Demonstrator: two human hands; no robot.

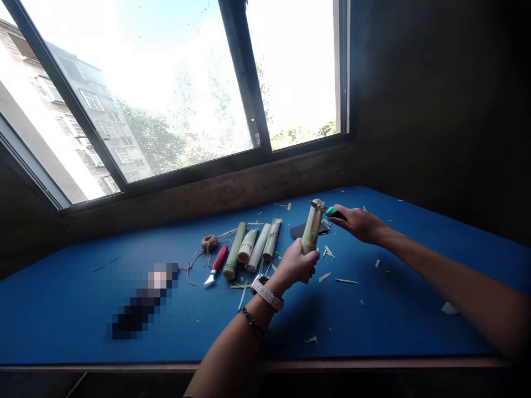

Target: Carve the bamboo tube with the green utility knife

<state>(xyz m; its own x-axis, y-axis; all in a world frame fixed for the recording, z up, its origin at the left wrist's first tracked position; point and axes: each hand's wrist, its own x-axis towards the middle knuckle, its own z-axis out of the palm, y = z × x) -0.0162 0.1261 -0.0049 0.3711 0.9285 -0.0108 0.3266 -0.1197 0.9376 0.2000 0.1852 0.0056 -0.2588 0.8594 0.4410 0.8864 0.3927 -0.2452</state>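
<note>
The left hand [295, 264] closes around a pale bamboo-leaf roll [312, 228], held nearly upright near the frame's middle. The right hand [360, 223] grips a green-handled knife [334, 212]; its blade touches the roll's top, partly hidden. At left, one pixelated object [143, 301] cannot be made out. Leaf scraps [324, 277] lie on the blue table [83, 309], below a window [145, 94].

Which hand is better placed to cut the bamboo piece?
Probably the right hand: it grips a green-handled knife with the blade at the top of the bamboo piece. The left hand is wrapped around that piece, holding it.
</note>
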